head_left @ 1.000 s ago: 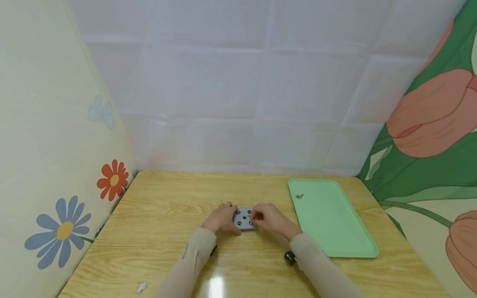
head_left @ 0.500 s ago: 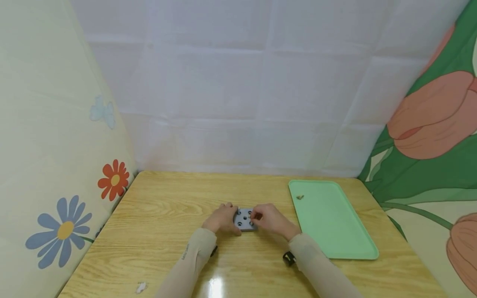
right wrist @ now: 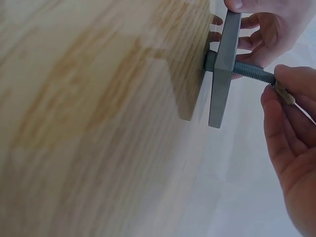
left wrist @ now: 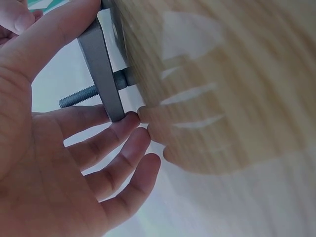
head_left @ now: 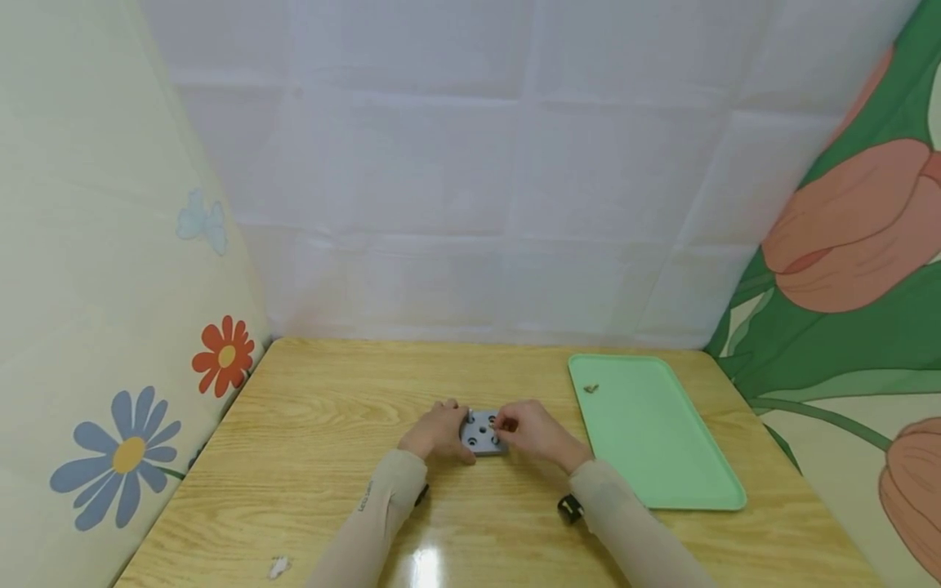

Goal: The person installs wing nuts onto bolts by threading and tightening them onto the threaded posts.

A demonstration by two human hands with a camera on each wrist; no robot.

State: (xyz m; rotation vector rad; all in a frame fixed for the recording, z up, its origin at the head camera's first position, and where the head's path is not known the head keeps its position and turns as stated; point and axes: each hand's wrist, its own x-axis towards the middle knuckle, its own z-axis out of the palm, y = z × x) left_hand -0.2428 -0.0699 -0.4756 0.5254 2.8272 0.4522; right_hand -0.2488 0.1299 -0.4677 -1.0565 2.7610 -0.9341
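In the head view a grey metal plate (head_left: 482, 444) with several holes is held just off the wooden table, bolts standing up through it. My left hand (head_left: 441, 431) grips the plate's left side between thumb and fingers. A threaded bolt (left wrist: 79, 96) passes through the plate in the left wrist view, its head underneath against the table. At the plate's right side, my right hand (head_left: 538, 434) pinches a small brass-coloured wing nut (right wrist: 284, 94) at the tip of another bolt (right wrist: 253, 72). Fingers partly hide that nut.
A light green tray (head_left: 654, 441) lies right of the hands on the wooden table (head_left: 353, 384). Small brass-coloured pieces (head_left: 591, 389) rest near its far left corner. A white cloth hangs behind the table, with patterned cloths at both sides.
The right fingers shift slightly at the bolt tip, still pinching there. The left hand and the plate stay in place.
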